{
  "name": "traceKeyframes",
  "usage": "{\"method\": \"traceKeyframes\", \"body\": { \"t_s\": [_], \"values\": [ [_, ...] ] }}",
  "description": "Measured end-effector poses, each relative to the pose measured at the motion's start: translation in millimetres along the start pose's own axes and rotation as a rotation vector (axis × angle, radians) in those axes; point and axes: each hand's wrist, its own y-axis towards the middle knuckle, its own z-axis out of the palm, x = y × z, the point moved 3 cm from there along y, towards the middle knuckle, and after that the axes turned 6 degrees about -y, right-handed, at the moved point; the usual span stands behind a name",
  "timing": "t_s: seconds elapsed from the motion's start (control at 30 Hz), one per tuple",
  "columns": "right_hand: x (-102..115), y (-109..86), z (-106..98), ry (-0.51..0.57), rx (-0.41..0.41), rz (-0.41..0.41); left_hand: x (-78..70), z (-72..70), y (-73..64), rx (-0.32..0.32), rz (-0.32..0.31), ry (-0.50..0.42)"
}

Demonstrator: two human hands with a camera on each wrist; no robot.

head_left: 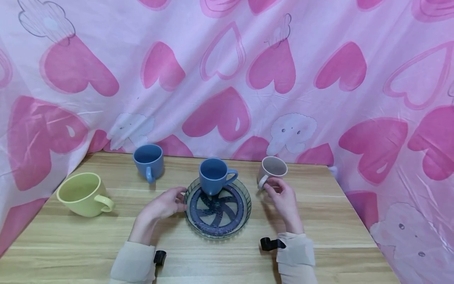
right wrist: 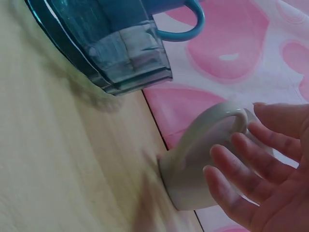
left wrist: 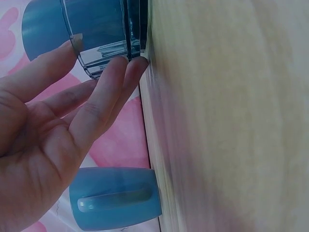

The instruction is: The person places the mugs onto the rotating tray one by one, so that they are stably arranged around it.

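Observation:
A round clear glass dish with a dark swirl pattern stands in the middle of the table, and a blue mug sits in its far part, handle to the right. My left hand is at the dish's left side. In the left wrist view its thumb tip meets the rim, while the nearly straight fingers lie along the outer wall. My right hand is at the handle of a pale greyish mug. The right wrist view shows its fingers spread and loosely bent beside that handle.
A second blue mug stands back left, its handle facing me. Nearer on the left is a wide yellow-green mug, handle to the right. A pink heart-patterned cloth hangs along the back of the wooden table.

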Motion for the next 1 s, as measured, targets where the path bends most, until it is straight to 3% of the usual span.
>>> {"method": "traceKeyframes", "body": {
  "t_s": [0.27,0.6,0.83,1.0],
  "values": [
    [-1.4,-0.1,12.4,0.031,-0.060,0.060,-1.0,-0.5,-1.4,0.002,0.003,0.000],
    [-8.2,3.4,26.8,0.186,-0.091,0.129,-0.3,0.6,-0.9,0.003,0.004,0.026],
    [-13.0,4.3,29.9,0.284,-0.011,0.210,0.1,1.0,-0.8,0.016,0.041,-0.014],
    [-13.2,3.9,27.8,0.265,-0.006,0.193,0.3,0.9,-1.0,0.019,0.046,-0.030]
  ]
}}
